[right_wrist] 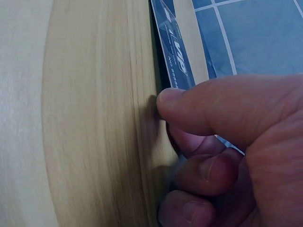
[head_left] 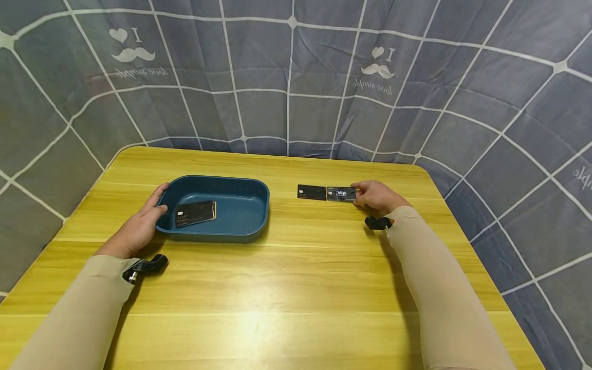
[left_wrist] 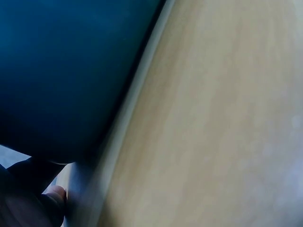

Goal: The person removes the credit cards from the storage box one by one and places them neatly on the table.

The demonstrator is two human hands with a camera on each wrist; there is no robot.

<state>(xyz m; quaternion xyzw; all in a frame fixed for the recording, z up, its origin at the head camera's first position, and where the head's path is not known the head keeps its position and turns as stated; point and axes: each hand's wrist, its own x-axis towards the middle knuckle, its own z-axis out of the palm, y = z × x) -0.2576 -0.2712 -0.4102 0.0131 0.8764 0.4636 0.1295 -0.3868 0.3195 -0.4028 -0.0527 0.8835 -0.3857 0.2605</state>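
Note:
My right hand (head_left: 379, 196) pinches the right end of a dark VIP card (head_left: 339, 195) at the table's back right. In the right wrist view the thumb lies on the card (right_wrist: 171, 47), with the other fingers curled below it. Just left of it, a black VIP card (head_left: 312, 192) lies flat on the wood. My left hand (head_left: 144, 223) grips the left end of a dark blue plastic bin (head_left: 213, 238), thumb over the rim. Inside the bin sit black VIP cards (head_left: 195, 213), slightly fanned, a gold edge showing at their right.
A yellow wood-grain table (head_left: 296, 277) spreads beneath everything. Behind it and at both sides hangs a grey-blue checked curtain (head_left: 263, 61). A black wrist mount (head_left: 150, 264) sticks out at the left cuff, another mount (head_left: 378, 223) at the right.

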